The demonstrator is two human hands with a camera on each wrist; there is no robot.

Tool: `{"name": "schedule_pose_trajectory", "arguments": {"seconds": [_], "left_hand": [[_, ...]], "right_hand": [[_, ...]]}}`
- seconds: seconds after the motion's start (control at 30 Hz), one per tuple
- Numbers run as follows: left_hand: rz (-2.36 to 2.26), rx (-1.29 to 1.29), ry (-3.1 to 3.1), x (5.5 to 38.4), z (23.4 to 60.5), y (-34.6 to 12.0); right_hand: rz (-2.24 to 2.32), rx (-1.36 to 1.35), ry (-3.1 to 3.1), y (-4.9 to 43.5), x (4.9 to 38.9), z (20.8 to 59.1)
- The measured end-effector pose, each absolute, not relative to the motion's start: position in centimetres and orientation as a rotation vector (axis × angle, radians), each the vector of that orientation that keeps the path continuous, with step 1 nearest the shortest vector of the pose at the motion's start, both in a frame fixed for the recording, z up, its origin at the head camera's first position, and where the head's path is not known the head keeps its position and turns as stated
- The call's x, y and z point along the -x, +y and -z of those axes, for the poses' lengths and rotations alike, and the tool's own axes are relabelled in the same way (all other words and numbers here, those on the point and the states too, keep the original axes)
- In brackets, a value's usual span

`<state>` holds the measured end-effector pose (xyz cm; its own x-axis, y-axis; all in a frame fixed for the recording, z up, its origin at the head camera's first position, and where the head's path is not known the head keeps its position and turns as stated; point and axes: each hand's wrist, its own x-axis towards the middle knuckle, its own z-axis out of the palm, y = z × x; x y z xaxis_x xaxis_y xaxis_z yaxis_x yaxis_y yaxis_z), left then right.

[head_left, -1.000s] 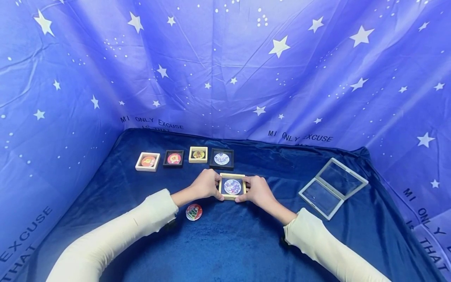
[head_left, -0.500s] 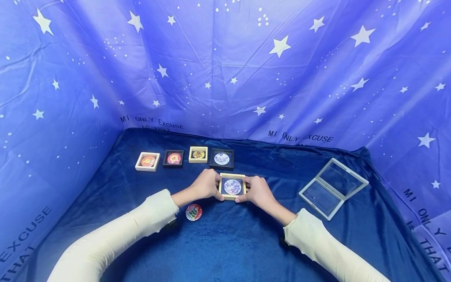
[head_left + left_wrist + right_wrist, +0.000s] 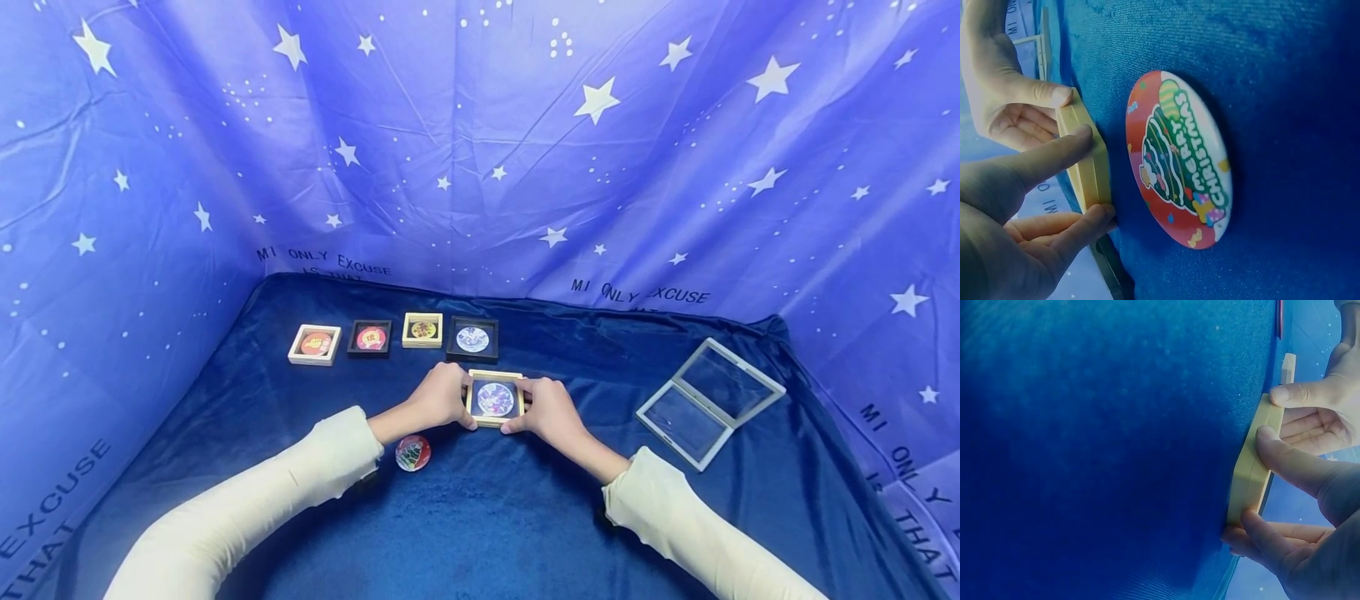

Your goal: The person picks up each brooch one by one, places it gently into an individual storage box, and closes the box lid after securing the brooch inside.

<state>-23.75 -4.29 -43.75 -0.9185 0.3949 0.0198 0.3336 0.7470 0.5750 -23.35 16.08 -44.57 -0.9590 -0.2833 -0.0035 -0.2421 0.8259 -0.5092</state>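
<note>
Both hands hold a pale yellow square display frame (image 3: pixel 495 419) near the middle of the table in the head view. Behind its clear window sits a round badge (image 3: pixel 495 399) with a purple and white picture. My left hand (image 3: pixel 438 395) grips the left side, thumb at the near corner. On the opposite side my right hand (image 3: pixel 553 412) grips it the same way. The frame's near edge (image 3: pixel 1251 469) shows a seam along its length in the right wrist view. A round Christmas badge (image 3: pixel 1179 159), red and white with a green tree, lies flat close to my left wrist.
A row of several framed badges stands behind the hands, among them a white frame (image 3: pixel 313 360) and a black frame (image 3: pixel 472 357). To the right an unfolded grey-white hinged frame (image 3: pixel 708 404) lies on the dark blue cloth (image 3: pixel 465 533). Starry curtains (image 3: pixel 480 150) surround the table.
</note>
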Motion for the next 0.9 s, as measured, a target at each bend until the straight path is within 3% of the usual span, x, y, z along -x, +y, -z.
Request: {"name": "schedule_pose_trajectory", "arguments": {"seconds": [0.77,0.9], "left_hand": [[-1.033,-0.612,2.756,24.06,43.79,-4.80],[-1.129,-0.495,2.765,24.27,43.74,-4.92]], "right_hand": [[0.809,0.420,2.922,16.04,23.37,44.32],[0.819,0.421,2.913,16.07,23.44,44.34]]}}
